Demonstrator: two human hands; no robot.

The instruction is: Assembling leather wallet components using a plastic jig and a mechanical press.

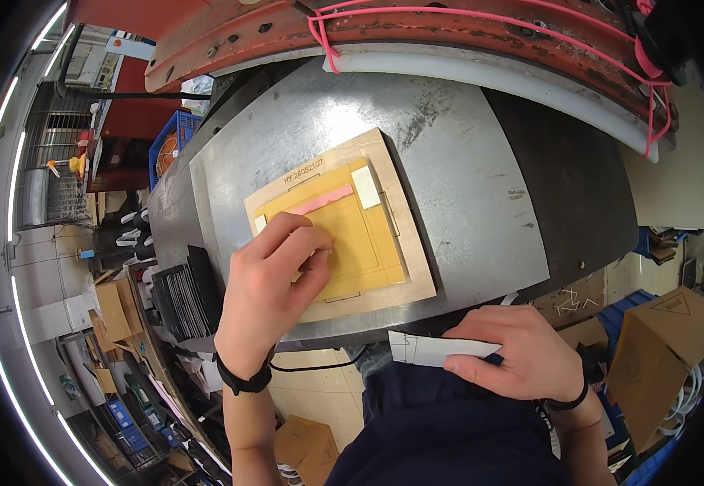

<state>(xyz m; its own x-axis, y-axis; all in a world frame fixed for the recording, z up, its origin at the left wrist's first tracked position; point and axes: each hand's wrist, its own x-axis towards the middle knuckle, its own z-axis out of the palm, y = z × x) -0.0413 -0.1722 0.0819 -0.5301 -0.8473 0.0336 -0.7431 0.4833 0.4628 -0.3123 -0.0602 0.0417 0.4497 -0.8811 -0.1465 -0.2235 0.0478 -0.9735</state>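
Note:
A light wooden board (417, 271) lies tilted on the grey metal plate (473, 178). On it sits a yellow sheet (352, 243) with thin outlines, a pink strip (325, 200) and a white patch (366, 188) near its far right corner. My left hand (275, 267) is over the sheet's left part, thumb and fingers pinched together; whatever lies between the fingertips is hidden. My right hand (518, 352) grips a flat white strip (433, 350) with dark marks at its free end, just off the plate's near edge.
Beyond the plate runs a red machine beam (417, 36) with a white bar (482, 71) and pink cord (482, 16). A stack of black sheets (186, 296) stands left of the plate. Cardboard boxes (652, 356) are at the right, a blue crate (175, 142) at the far left.

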